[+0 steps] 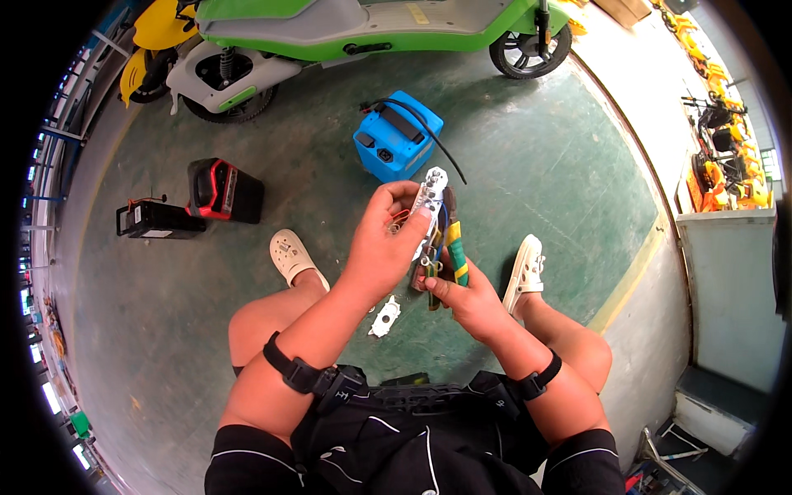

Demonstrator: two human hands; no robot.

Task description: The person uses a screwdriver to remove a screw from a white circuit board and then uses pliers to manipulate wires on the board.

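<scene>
My left hand (pixel 381 239) is closed around a long white plastic part (pixel 430 195) with small fittings along it, its thumb pressed on the face. Red and blue wires (pixel 444 221) run beside that part. In my right hand (pixel 472 299) is a pair of pliers (pixel 458 247) with green and yellow handles. Their jaws lie close behind the white part; whether they grip a wire is hidden. A smaller white plastic piece (pixel 384 318) with a round hole lies on the floor below my hands.
Beyond my hands stands a blue battery box (pixel 394 136) with a black cable. Two dark battery packs, one red-trimmed (pixel 224 191) and one all black (pixel 157 219), stand at left. A green and grey electric scooter (pixel 363 33) spans the far side. A grey cabinet (pixel 730 289) is at right.
</scene>
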